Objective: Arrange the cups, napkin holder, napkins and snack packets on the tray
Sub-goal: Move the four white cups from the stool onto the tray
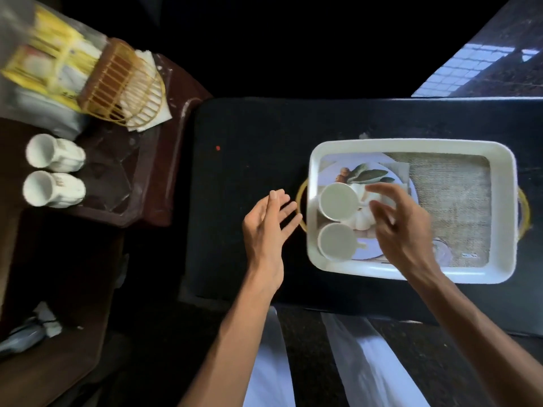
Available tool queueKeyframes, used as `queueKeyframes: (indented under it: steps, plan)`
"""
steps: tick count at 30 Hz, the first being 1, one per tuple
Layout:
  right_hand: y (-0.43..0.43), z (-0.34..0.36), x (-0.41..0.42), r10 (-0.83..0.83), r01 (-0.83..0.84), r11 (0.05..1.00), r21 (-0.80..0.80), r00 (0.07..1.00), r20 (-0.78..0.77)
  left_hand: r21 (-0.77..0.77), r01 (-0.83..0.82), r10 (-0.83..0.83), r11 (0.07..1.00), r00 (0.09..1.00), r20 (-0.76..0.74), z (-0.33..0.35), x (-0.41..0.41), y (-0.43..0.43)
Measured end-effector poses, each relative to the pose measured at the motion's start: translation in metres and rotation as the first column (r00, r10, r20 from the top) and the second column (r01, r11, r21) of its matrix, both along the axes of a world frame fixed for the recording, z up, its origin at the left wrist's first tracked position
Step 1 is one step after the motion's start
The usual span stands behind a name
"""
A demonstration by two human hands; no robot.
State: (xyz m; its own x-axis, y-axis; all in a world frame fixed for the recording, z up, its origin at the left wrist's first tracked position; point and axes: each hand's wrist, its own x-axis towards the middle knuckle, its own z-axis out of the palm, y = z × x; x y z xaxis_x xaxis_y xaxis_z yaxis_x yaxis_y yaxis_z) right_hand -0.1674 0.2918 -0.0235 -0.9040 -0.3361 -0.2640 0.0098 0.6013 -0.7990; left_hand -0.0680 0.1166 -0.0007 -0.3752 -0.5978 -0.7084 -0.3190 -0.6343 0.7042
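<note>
A white tray (499, 160) with gold handles lies on the dark table at the right. Two white cups stand in its left end, one (338, 201) behind the other (337, 241). My right hand (402, 227) hovers open over the tray just right of these cups, holding nothing. My left hand (269, 227) is open above the table, just left of the tray. On the brown side table at the left, two more white cups (54, 154) (53, 189) lie on their sides. Behind them sit a wicker napkin holder (117, 83) with white napkins (148, 92) and yellow snack packets (44, 63).
The tray's bottom carries a printed picture of a plate, leaves and woven cloth. The brown side table (152, 183) has a raised rim beside the dark table (249, 136). A small red speck (217, 148) lies on the dark surface. White cloth covers my lap below.
</note>
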Motion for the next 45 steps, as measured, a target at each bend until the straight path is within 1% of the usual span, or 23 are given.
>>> queueKeyframes:
  steps: [3,6,10,14,17,24,27,30,33,36,39,45]
  plan:
    - [-0.019,0.019,0.012,-0.004,0.002,0.999,-0.054,0.999,-0.035,-0.060,-0.002,0.001,0.998,1.000,-0.010,0.013,0.027,-0.027]
    - [-0.052,0.032,0.030,0.023,-0.023,0.993,-0.113,1.000,-0.003,-0.167,-0.012,0.016,0.986,1.000,0.022,0.024,0.057,-0.062]
    - [-0.108,0.042,0.058,0.103,-0.100,0.985,-0.138,0.994,0.018,-0.240,-0.125,0.135,0.963,0.990,0.029,0.039,0.098,-0.120]
    - [-0.177,0.040,0.089,0.166,-0.155,0.967,-0.203,0.985,0.040,-0.376,-0.237,0.259,0.896,0.966,0.009,0.046,0.139,-0.185]
    - [-0.231,0.038,0.112,0.218,-0.201,0.954,-0.222,0.974,0.053,-0.468,-0.282,0.318,0.838,0.948,-0.003,0.044,0.164,-0.235]
    - [-0.348,0.024,0.154,0.332,-0.308,0.925,-0.221,0.940,0.080,-0.594,-0.277,0.316,0.756,0.948,-0.040,0.027,0.192,-0.328]
    - [-0.389,0.016,0.165,0.368,-0.348,0.916,-0.197,0.927,0.073,-0.594,-0.303,0.344,0.745,0.938,-0.046,0.016,0.195,-0.352]
    - [-0.422,0.010,0.174,0.380,-0.359,0.912,-0.197,0.922,0.078,-0.521,-0.318,0.337,0.792,0.939,-0.060,0.007,0.192,-0.367]
    - [-0.445,0.008,0.180,0.391,-0.369,0.909,-0.196,0.916,0.093,-0.505,-0.267,0.288,0.820,0.957,-0.039,0.000,0.188,-0.373]
    - [-0.455,0.009,0.184,0.400,-0.371,0.905,-0.207,0.909,0.119,-0.516,-0.209,0.237,0.830,0.971,-0.012,-0.005,0.187,-0.373]
    - [-0.456,0.009,0.189,0.382,-0.354,0.912,-0.205,0.916,0.118,-0.528,-0.173,0.222,0.832,0.975,0.030,-0.007,0.186,-0.371]
    - [-0.455,0.004,0.195,0.306,-0.275,0.934,-0.228,0.945,0.114,-0.512,-0.201,0.258,0.835,0.965,0.042,-0.008,0.184,-0.367]
